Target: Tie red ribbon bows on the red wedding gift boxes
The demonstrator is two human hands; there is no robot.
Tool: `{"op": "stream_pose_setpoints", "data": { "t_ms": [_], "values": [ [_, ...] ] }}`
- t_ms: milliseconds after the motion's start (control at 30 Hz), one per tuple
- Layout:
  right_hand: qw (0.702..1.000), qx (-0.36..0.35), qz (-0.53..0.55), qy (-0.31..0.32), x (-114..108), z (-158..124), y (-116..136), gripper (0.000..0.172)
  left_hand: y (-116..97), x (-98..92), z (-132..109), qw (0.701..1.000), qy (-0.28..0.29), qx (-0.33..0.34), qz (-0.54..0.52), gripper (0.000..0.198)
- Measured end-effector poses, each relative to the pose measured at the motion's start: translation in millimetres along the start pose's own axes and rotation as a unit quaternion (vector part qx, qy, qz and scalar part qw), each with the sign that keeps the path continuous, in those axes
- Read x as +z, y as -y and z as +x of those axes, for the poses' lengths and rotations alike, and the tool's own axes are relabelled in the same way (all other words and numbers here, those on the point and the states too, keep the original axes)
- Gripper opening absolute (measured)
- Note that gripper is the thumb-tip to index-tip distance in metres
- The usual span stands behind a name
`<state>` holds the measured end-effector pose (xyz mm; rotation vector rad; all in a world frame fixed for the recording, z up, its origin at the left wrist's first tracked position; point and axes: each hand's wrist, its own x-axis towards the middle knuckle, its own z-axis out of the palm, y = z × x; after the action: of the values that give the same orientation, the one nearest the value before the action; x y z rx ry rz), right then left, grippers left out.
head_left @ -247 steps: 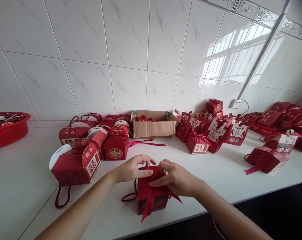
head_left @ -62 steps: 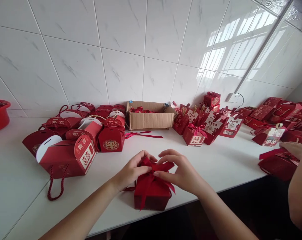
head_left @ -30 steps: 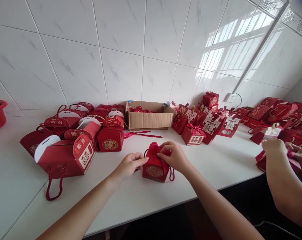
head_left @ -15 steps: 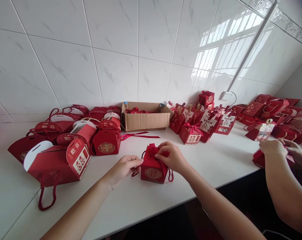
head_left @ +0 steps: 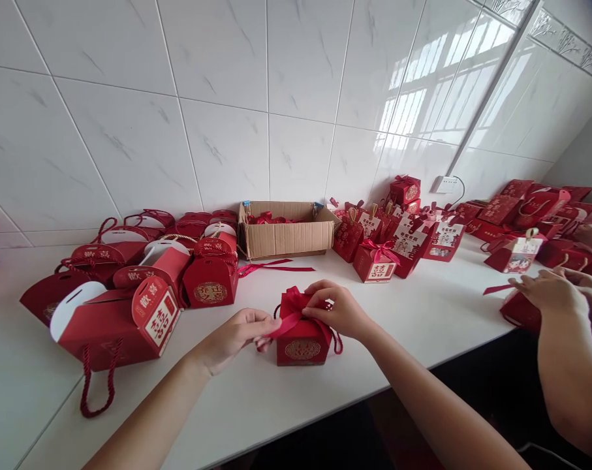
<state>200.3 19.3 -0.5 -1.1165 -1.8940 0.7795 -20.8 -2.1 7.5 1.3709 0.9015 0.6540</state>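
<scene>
- Red gift box (head_left: pixel 303 352) stands upright near the middle of the white table (head_left: pixel 388 356), close to its near edge, with a cord handle (head_left: pixel 338 342) hanging at its right side
- Left hand (head_left: pixel 244 331), at the left of the box, pinches one tail of the ribbon (head_left: pixel 290 322) between thumb and fingers, the tail running leftward from the box top
- Right hand (head_left: pixel 335 305), over the top right of the box, pinches the ribbon by its knot; which strand lies under the fingertips is hidden
- The step in hand seems to be tightening or straightening the bow
- The next move seems to call for a gentle, even draw on the tail, the knot held steady so the loops keep their shape
- On the far side sits a cardboard carton (head_left: pixel 288 239), loose ribbon strips (head_left: pixel 283 267) just near of it
- At the right, a co-worker's hands (head_left: pixel 553 290) work at another red box (head_left: pixel 519 312), their grip unclear
</scene>
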Motion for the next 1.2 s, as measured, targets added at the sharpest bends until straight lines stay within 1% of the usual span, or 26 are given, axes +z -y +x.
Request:
{"op": "stream_pose_setpoints", "data": {
  "t_ms": [33, 100, 167, 233, 267, 333, 367, 400, 433, 500, 567, 600, 667, 733, 767, 833, 967, 1133, 1200],
  "values": [
    [1.000, -0.007, 0.015, 0.010, -0.5, -0.1, -0.4, 0.010, -0.3, -1.5, -0.3, 1.000, -0.021, 0.019, 0.008, 0.044],
    [0.998, -0.022, 0.054, 0.010, -4.2, -2.4, -2.5, 0.019, 1.5, -4.2, 0.5, 0.993, -0.094, 0.065, 0.020, 0.046],
    [0.994, -0.040, 0.103, -0.024, -11.7, -9.2, -5.9, 0.032, 4.6, -6.2, 2.2, 0.982, -0.160, 0.098, 0.028, 0.040],
    [0.987, -0.072, 0.128, -0.064, -20.9, -21.2, -9.6, 0.042, 5.9, -7.3, 3.4, 0.971, -0.203, 0.119, 0.037, 0.031],
    [0.986, -0.097, 0.118, -0.072, -24.9, -28.7, -11.1, 0.048, 5.1, -7.5, 3.7, 0.966, -0.219, 0.129, 0.047, 0.027],
    [0.985, -0.151, 0.059, -0.053, -29.2, -44.7, -12.8, 0.067, -0.2, -6.5, 3.5, 0.955, -0.237, 0.150, 0.097, 0.024],
    [0.985, -0.164, 0.020, -0.040, -29.0, -52.1, -12.9, 0.075, -4.2, -5.0, 3.4, 0.948, -0.235, 0.163, 0.138, 0.024],
    [0.985, -0.170, -0.017, -0.035, -27.0, -58.3, -12.7, 0.076, -8.9, -2.5, 3.7, 0.939, -0.228, 0.175, 0.188, 0.024],
    [0.983, -0.172, -0.047, -0.040, -23.5, -63.2, -12.4, 0.071, -13.7, 0.9, 4.4, 0.925, -0.220, 0.189, 0.246, 0.022],
    [0.979, -0.171, -0.077, -0.078, -13.7, -68.2, -11.9, 0.048, -22.6, 10.5, 7.9, 0.883, -0.209, 0.216, 0.361, 0.017],
    [0.974, -0.175, -0.072, -0.126, -3.9, -68.3, -11.7, 0.023, -28.9, 21.9, 13.5, 0.838, -0.202, 0.235, 0.448, 0.014],
    [0.971, -0.179, -0.065, -0.146, -0.2, -67.4, -11.5, 0.016, -30.9, 27.1, 16.5, 0.820, -0.197, 0.239, 0.481, 0.014],
    [0.964, -0.193, -0.060, -0.172, 4.2, -65.5, -10.4, 0.016, -32.6, 35.2, 21.5, 0.790, -0.186, 0.242, 0.531, 0.014],
    [0.956, -0.215, -0.074, -0.186, 4.7, -64.7, -8.4, 0.017, -32.3, 39.0, 23.6, 0.767, -0.178, 0.241, 0.567, 0.014],
    [0.951, -0.228, -0.085, -0.191, 4.1, -64.9, -7.4, 0.018, -31.5, 39.4, 23.5, 0.761, -0.173, 0.240, 0.577, 0.014],
    [0.942, -0.248, -0.110, -0.198, 2.5, -66.0, -5.9, 0.018, -29.2, 38.1, 22.0, 0.758, -0.170, 0.237, 0.584, 0.016],
    [0.932, -0.255, -0.163, -0.202, 0.8, -68.9, -5.9, 0.018, -22.2, 33.7, 19.8, 0.765, -0.180, 0.241, 0.570, 0.017],
    [0.924, -0.267, -0.201, -0.188, 0.2, -74.0, -3.6, 0.021, -13.0, 33.0, 21.9, 0.760, -0.201, 0.242, 0.568, 0.015],
    [0.923, -0.274, -0.206, -0.177, -1.1, -77.3, -1.2, 0.022, -10.7, 33.2, 22.1, 0.764, -0.206, 0.241, 0.562, 0.015]
  ]
}}
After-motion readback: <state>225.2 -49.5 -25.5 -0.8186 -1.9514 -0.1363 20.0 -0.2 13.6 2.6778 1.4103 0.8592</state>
